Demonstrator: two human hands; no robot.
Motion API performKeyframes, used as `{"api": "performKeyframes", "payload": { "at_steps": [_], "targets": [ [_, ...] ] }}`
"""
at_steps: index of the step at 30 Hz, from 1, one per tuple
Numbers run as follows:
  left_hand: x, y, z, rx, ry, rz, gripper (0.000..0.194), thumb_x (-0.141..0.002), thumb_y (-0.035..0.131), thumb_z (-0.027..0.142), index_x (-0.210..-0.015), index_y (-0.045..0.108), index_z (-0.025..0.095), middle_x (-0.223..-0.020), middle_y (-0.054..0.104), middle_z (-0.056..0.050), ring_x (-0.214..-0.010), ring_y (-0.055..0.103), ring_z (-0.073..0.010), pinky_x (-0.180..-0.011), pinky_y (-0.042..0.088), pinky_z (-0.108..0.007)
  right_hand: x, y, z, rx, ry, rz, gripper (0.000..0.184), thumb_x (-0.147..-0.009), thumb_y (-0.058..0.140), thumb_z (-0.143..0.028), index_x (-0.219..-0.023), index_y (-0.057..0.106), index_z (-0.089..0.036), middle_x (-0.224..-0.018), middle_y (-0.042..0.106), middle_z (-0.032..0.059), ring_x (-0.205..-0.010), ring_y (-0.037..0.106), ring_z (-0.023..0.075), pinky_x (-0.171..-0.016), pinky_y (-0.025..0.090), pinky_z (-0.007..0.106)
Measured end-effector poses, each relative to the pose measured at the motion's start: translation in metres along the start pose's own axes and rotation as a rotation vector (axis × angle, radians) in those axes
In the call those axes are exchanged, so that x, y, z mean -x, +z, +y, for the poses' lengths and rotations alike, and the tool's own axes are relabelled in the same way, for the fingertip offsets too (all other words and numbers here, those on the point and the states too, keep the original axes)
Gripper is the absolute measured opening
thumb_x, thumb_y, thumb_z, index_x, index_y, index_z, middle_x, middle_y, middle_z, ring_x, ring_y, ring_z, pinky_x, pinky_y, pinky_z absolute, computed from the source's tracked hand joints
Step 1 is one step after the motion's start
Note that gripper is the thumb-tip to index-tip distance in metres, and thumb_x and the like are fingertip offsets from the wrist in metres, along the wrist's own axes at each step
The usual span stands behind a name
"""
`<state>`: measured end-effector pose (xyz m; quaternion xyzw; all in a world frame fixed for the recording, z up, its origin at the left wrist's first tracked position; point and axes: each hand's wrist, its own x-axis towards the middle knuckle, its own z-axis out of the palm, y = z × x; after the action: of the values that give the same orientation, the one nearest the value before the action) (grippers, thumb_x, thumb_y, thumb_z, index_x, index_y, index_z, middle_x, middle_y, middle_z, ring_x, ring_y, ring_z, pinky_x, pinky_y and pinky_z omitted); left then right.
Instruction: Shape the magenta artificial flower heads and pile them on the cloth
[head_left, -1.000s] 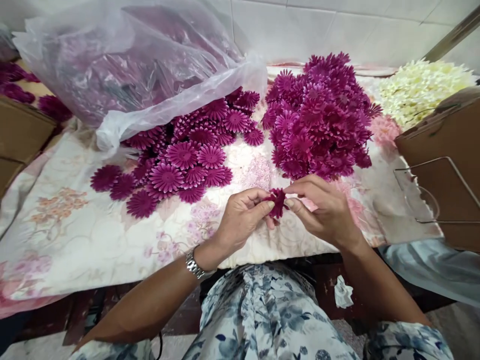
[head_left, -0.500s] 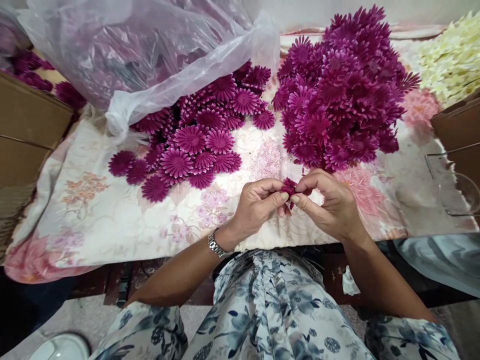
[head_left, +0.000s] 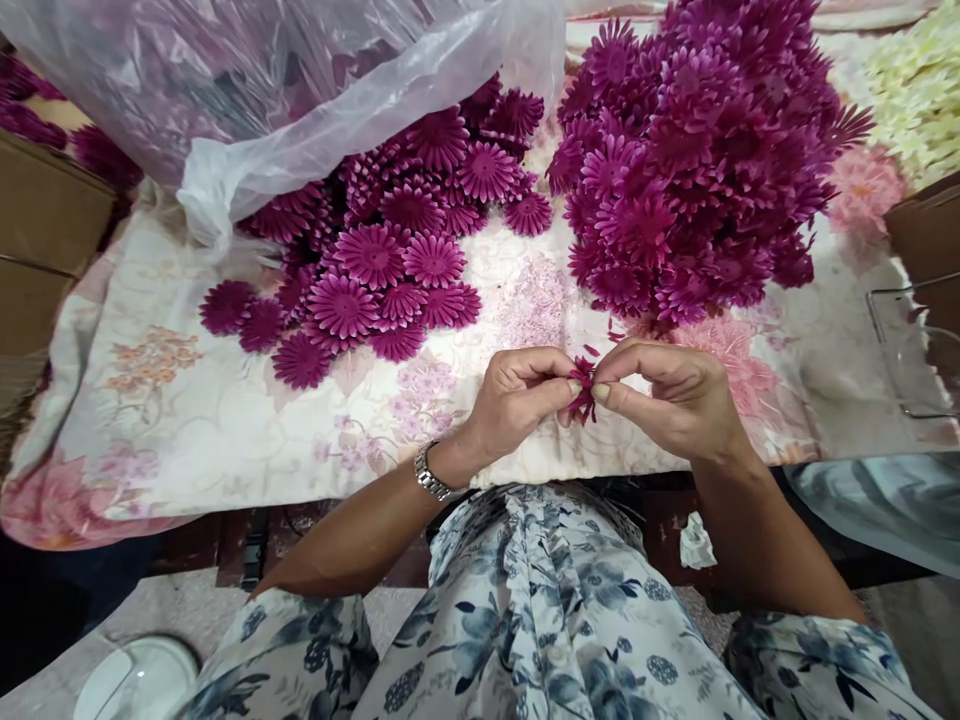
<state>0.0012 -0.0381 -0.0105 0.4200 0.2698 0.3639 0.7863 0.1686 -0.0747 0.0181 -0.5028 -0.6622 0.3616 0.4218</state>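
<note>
Bare left hand and bare right hand are both pinched pretty much closed on one small, magenta, fabric-looking petalled flower, near the floral-cloth-covered tabletop's front edge.

- Small, narrow-petalled, deep magenta flower
- Flat, round, magenta petal discs, edged paler pink
- Tall, bushy, magenta-purple flower heap
- Pale yellow, small-petalled flower pile
- Cream fabric tablecloth, printed with pink, lilac and orange blossoms
- White cloth garment, patterned with blue-grey flowers and leaves
- Silver, metal-linked wristwatch
</note>
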Motion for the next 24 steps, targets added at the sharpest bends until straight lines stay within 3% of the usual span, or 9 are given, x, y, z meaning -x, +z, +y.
{"api": "performKeyframes", "payload": {
  "at_steps": [7, 13, 24],
  "targets": [
    [0.000, 0.001, 0.006, 0.106, -0.076, -0.095, 0.024, -0.074, 0.072, 0.031, -0.067, 0.060, 0.012, -0.056, 0.058, 0.001, -0.047, 0.055, -0.0073, -0.045, 0.044, -0.019, 0.004, 0.000, 0.007, -0.128, 0.093, -0.067, 0.010, -0.082, 0.062, -0.020, -0.073, 0.059, -0.017, -0.063, 0.056, -0.0025, -0.059, 0.051, 0.0080, -0.056, 0.040, 0.023],
    [-0.002, 0.000, 0.005, 0.139, -0.060, -0.147, 0.023, -0.072, 0.075, 0.029, -0.076, 0.061, 0.011, -0.066, 0.063, 0.001, -0.051, 0.059, -0.0077, -0.052, 0.050, -0.020, 0.008, 0.005, 0.011, -0.174, 0.120, 0.035, 0.012, -0.085, 0.059, -0.022, -0.075, 0.056, -0.018, -0.064, 0.050, -0.0045, -0.057, 0.046, 0.0060, -0.056, 0.038, 0.022],
    [-0.002, 0.004, 0.004, 0.034, -0.052, 0.033, 0.020, -0.070, 0.072, 0.023, -0.068, 0.054, 0.014, -0.058, 0.055, 0.004, -0.049, 0.054, -0.0062, -0.048, 0.044, -0.019, 0.011, 0.012, 0.010, -0.113, 0.071, 0.020, 0.010, -0.089, 0.054, -0.023, -0.081, 0.057, -0.019, -0.071, 0.052, -0.0023, -0.065, 0.049, 0.0081, -0.062, 0.039, 0.024]
  ]
}}
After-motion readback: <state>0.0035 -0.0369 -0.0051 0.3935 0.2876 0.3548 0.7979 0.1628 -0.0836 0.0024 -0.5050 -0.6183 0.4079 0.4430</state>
